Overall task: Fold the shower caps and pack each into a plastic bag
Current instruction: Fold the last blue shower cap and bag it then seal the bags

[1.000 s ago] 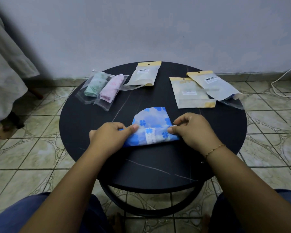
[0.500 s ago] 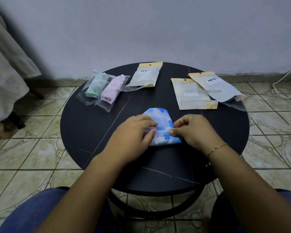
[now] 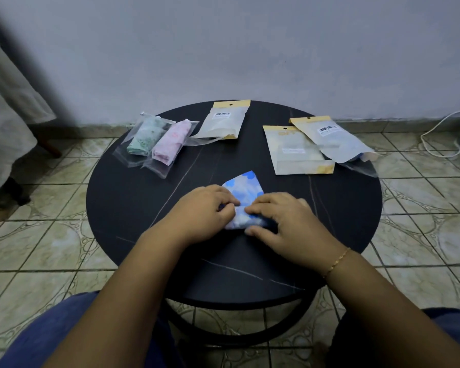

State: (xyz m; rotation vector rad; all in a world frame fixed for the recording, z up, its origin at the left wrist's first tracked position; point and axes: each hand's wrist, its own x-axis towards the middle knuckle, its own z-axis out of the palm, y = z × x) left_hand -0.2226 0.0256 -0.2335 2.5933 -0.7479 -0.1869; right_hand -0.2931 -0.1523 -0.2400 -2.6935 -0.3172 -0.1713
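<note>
A blue flower-print shower cap (image 3: 246,191) lies folded small in the middle of the round black table (image 3: 133,197). My left hand (image 3: 202,212) grips its left side with curled fingers. My right hand (image 3: 284,221) holds the near folded edge from the right, fingers and thumb curled round it. A green folded cap in a clear bag (image 3: 144,136) and a pink one in a clear bag (image 3: 171,144) lie at the far left. A yellow-topped packet (image 3: 223,120) lies at the back, two more packets (image 3: 298,150) (image 3: 332,139) at the right.
The table stands on a tiled floor (image 3: 37,243) close to a grey wall. A white cable (image 3: 446,134) runs along the floor at the far right. Pale cloth (image 3: 6,107) hangs at the left. My knees in blue trousers sit below the table's near edge.
The cap has been folded narrower: my left hand brought its left side over to the middle. My right hand has closed over the near right edge. The bags and packets have not moved.
</note>
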